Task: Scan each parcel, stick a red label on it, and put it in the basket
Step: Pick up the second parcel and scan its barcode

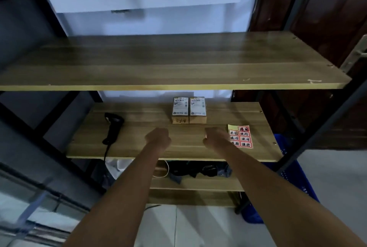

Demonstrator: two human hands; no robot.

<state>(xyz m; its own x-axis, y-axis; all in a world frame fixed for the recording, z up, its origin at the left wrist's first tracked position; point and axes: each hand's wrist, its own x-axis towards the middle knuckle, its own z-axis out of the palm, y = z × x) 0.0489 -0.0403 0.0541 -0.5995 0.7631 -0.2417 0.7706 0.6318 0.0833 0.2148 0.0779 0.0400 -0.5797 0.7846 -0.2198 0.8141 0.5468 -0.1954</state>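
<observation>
Two small brown parcels, the left parcel (pixel 180 110) and the right parcel (pixel 197 109), stand side by side at the back of the middle wooden shelf (pixel 139 151), each with a white shipping label on top. A black handheld scanner (pixel 113 127) lies on the shelf's left part, its cable hanging over the front edge. A yellow sheet of red labels (pixel 240 137) lies at the right. My left hand (pixel 158 138) and my right hand (pixel 215 137) hover over the shelf in front of the parcels, fingers curled, holding nothing. The blue basket (pixel 294 175) stands on the floor at the right, behind the rack's post.
A bare upper wooden shelf (pixel 170 63) juts out above the working shelf. The lower shelf (pixel 198 184) holds dark clutter and a white cable. Black metal rack posts frame both sides. A dark wooden door stands at the right.
</observation>
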